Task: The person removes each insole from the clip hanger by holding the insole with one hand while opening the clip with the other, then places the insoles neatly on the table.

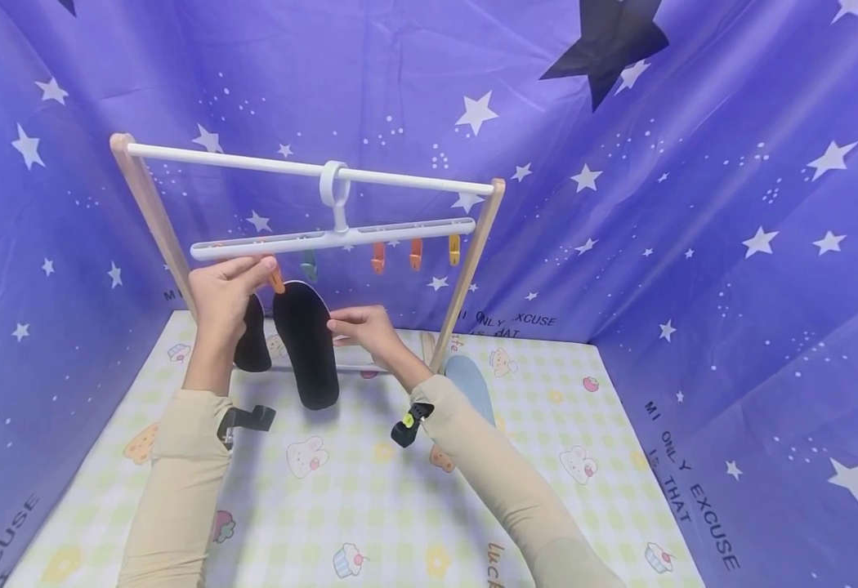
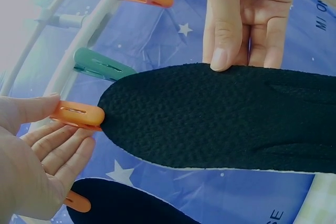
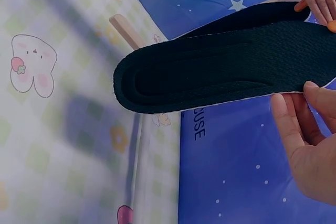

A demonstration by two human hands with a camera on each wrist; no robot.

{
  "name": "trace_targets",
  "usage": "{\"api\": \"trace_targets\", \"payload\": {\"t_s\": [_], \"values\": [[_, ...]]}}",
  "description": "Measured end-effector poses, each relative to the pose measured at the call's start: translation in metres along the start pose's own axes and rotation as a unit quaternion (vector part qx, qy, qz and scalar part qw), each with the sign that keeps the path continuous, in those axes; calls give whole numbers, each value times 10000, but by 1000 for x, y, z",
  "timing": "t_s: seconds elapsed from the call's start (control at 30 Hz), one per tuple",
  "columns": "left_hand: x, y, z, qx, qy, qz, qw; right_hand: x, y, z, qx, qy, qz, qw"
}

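A black insole (image 1: 306, 343) hangs lengthwise below the white hanger (image 1: 267, 245). With thumb and fingers my left hand (image 1: 221, 298) pinches an orange clip (image 2: 79, 114), whose tip meets the insole's rounded upper end. My right hand (image 1: 366, 331) pinches the same insole by its right edge, thumb on the near face, as the right wrist view shows. Behind my left hand a second black insole (image 1: 252, 339) hangs from another orange clip (image 2: 79, 201). Just beside the held insole's top dangles a green clip (image 2: 102, 65).
Two orange clips (image 1: 378, 258) and a yellow clip (image 1: 454, 250) hang along the hanger's right half. The hanger hooks over a white rod (image 1: 238, 160) between wooden posts (image 1: 466, 278). A light blue insole (image 1: 469, 384) lies on the checked tabletop (image 1: 547, 490) by the right post.
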State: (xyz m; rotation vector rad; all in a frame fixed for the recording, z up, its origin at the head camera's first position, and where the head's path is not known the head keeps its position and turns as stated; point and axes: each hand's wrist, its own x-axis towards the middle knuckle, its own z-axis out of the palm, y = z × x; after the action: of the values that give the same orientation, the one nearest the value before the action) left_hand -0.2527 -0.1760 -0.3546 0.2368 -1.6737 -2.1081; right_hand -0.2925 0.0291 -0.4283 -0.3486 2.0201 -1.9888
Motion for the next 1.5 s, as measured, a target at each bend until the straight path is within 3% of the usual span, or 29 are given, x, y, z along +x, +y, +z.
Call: {"api": "trace_targets", "payload": {"t_s": [0.5,0.93,1.1,1.5], "values": [[-3,-1,1,-6,-106,189,9998,-7,6,-21,220,312,55,9993],[-3,-2,1,-283,-188,286,9990,-17,0,-44,315,459,62,9984],[-3,-3,1,-425,-284,462,9976,-22,-2,-52,316,485,-5,9983],[-5,-2,-1,-18,-272,668,9974,-33,-1,-72,203,438,52,9988]]}}
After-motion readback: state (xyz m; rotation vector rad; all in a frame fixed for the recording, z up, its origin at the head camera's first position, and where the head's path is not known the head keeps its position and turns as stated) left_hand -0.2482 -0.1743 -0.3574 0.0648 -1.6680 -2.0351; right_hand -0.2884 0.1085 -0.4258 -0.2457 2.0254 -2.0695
